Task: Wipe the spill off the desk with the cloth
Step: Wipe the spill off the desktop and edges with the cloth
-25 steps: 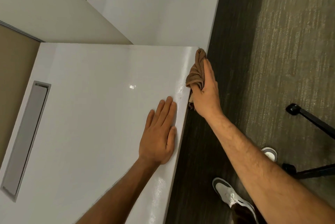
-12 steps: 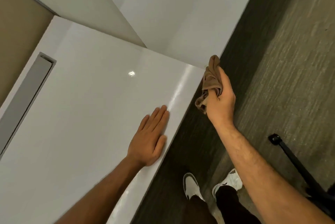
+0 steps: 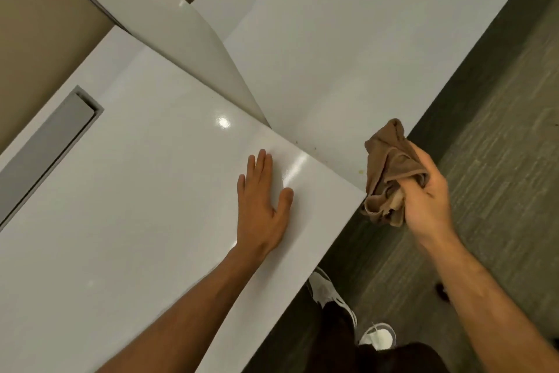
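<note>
Bracing on the white desk (image 3: 127,221), the left hand (image 3: 260,206) lies flat, palm down, fingers together and thumb splayed, holding nothing. Judged purpose: it steadies the body for the lean toward the desk's corner.

Right hand (image 3: 423,200) is closed in a loose fist around a bunched brown cloth (image 3: 390,173). Most of the cloth spills out ahead of the knuckles and toward the left hand; a frayed fold hangs below the fist. Hand and cloth sit just off the desk's near corner, over the dark carpet (image 3: 499,161), and the cloth's lower edge overlaps the corner in this view. Contact there cannot be confirmed; it looks lifted rather than pressed.

Bunching gives a thick pad, probably for scrubbing rather than broad passes.

Spill: no puddle visible near the left hand, only glare. Beyond the cloth, on the adjoining white surface (image 3: 348,70) past the seam, a few small dark specks (image 3: 314,148) and a faint yellowish spot (image 3: 360,172) sit just to the left-hand side of the cloth, close to it. These may be the remaining residue; too small to say for sure.

Judgement: wiping mostly done or between strokes. The next pass likely calls for bringing the cloth down onto those marks.

White shoes (image 3: 329,294) below, between the forearms.
</note>
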{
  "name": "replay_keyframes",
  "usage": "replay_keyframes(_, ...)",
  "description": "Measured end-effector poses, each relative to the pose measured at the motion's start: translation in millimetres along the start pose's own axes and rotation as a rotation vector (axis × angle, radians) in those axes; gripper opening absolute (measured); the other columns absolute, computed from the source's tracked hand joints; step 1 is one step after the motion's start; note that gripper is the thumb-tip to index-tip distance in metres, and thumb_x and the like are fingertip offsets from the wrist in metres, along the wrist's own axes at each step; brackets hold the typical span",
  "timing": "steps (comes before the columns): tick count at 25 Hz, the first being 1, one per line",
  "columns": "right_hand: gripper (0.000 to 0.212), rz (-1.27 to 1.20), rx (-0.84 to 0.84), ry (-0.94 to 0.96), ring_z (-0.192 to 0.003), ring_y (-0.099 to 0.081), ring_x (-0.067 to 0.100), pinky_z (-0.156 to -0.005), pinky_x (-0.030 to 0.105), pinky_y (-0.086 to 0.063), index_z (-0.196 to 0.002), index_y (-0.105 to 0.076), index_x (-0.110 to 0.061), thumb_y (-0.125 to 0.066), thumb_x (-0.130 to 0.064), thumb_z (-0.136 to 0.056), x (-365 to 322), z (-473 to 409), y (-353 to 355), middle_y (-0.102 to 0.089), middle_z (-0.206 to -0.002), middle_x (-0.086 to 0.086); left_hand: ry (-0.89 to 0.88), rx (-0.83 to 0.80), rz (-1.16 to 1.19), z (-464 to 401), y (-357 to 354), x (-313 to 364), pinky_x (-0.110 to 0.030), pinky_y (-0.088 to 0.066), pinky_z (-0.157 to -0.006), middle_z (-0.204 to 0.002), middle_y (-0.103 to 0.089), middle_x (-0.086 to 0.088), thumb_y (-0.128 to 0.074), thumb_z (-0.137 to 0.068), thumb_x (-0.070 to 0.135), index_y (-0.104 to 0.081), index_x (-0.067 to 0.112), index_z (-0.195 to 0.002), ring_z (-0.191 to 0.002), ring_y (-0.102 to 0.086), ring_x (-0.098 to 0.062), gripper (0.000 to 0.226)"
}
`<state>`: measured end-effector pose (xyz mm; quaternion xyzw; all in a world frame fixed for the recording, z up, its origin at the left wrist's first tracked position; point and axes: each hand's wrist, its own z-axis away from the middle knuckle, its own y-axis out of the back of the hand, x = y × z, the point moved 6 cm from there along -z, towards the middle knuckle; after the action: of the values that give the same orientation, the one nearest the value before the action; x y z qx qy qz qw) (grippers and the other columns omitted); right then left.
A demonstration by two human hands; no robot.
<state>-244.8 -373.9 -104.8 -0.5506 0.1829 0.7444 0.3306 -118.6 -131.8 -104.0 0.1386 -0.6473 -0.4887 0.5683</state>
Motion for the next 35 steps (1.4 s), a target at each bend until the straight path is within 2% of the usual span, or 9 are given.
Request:
replay_keyframes(3,0.034,-0.156,-0.042,-0.15,-0.105,-0.072,0.029,-0.081,0.039,-0.061,-0.127,-0.067,-0.028,-0.052,-0.026,-0.097,4,-36,2,-0.073,-0.119,0.004,0.108,0.023,0.003,-28,-14,2,-0.034,0.008,-0.131,-0.173,0.004,0.012,-0.033,-0.104,0.049,-0.003,0.017,-0.168,-0.162,0.007,-0.01,0.078)
replay_keyframes(7,0.042,-0.131,-0.219,-0.25,-0.099,-0.073,0.027,-0.075,0.035,-0.061,-0.119,-0.067,-0.024,-0.066,-0.049,-0.085,-2,-80,-27,-0.073,-0.116,0.007,0.171,0.046,-0.121,-35,-27,0,-0.033,0.011,-0.13,-0.174,0.011,0.013,-0.025,-0.103,0.061,0.009,0.025,-0.166,-0.162,0.01,-0.009,0.08)
replay_keyframes(9,0.036,0.087,-0.298,-0.217,-0.098,-0.072,0.012,-0.076,0.027,-0.06,-0.114,-0.065,-0.036,-0.08,-0.041,-0.081,-3,-101,-48,-0.072,-0.113,-0.011,0.191,0.046,-0.169,-34,-27,0,-0.031,0.013,-0.128,-0.172,0.016,0.016,-0.026,-0.104,0.059,0.01,0.027,-0.166,-0.162,0.012,-0.008,0.078)
replay_keyframes(12,0.047,0.278,-0.457,-0.157,-0.086,-0.066,-0.014,-0.065,0.005,-0.052,-0.104,-0.059,-0.047,-0.08,-0.011,-0.082,-2,-131,-73,-0.067,-0.09,-0.038,0.21,0.039,-0.234,-36,-29,2,-0.029,0.015,-0.128,-0.17,0.021,0.02,-0.029,-0.106,0.055,0.009,0.027,-0.167,-0.161,0.013,-0.007,0.077)
replay_keyframes(16,0.056,0.338,-0.653,-0.093,-0.092,-0.063,-0.017,-0.072,0.003,-0.05,-0.128,-0.057,-0.037,-0.069,-0.001,-0.086,12,-158,-99,-0.064,-0.108,-0.027,0.23,0.056,-0.28,-35,-30,-1,-0.029,0.014,-0.128,-0.174,0.017,0.019,-0.034,-0.105,0.053,0.007,0.03,-0.167,-0.162,0.01,-0.007,0.078)
replay_keyframes(20,0.066,0.392,-0.879,-0.045,-0.106,-0.065,0.001,-0.087,0.011,-0.052,-0.141,-0.055,-0.028,-0.063,0.005,-0.085,21,-162,-140,-0.066,-0.123,-0.012,0.216,0.065,-0.32,-36,-31,-3,-0.032,0.01,-0.13,-0.176,0.009,0.013,-0.037,-0.105,0.048,0.003,0.025,-0.168,-0.163,0.006,-0.011,0.077)
replay_keyframes(23,0.069,0.413,-0.993,-0.021,-0.116,-0.059,0.007,-0.092,0.007,-0.047,-0.145,-0.051,-0.028,-0.058,0.009,-0.088,29,-152,-165,-0.06,-0.139,-0.005,0.22,0.063,-0.316,-36,-30,-4,-0.038,0.005,-0.131,-0.176,0.006,0.013,-0.034,-0.105,0.049,0.003,0.025,-0.168,-0.163,0.003,-0.013,0.077)
replay_keyframes(28,0.069,0.369,-1.069,0.013,-0.135,-0.049,0.014,-0.118,0.029,-0.036,-0.145,-0.052,-0.02,-0.049,0.019,-0.088,39,-138,-165,-0.052,-0.149,-0.001,0.225,0.069,-0.338,-36,-29,-2,-0.028,0.01,-0.129,-0.177,0.005,0.012,-0.03,-0.104,0.053,0.002,0.025,-0.168,-0.164,0.001,-0.013,0.077)
replay_keyframes(35,0.072,0.345,-1.085,-0.107,-0.125,-0.055,-0.001,-0.106,0.006,-0.036,-0.14,-0.057,-0.024,-0.048,0.021,-0.085,54,-113,-103,-0.059,-0.136,-0.011,0.225,0.066,-0.349,-37,-29,2,-0.027,0.011,-0.129,-0.177,0.005,0.01,-0.022,-0.104,0.058,0.003,0.025,-0.168,-0.163,0.003,-0.012,0.076)
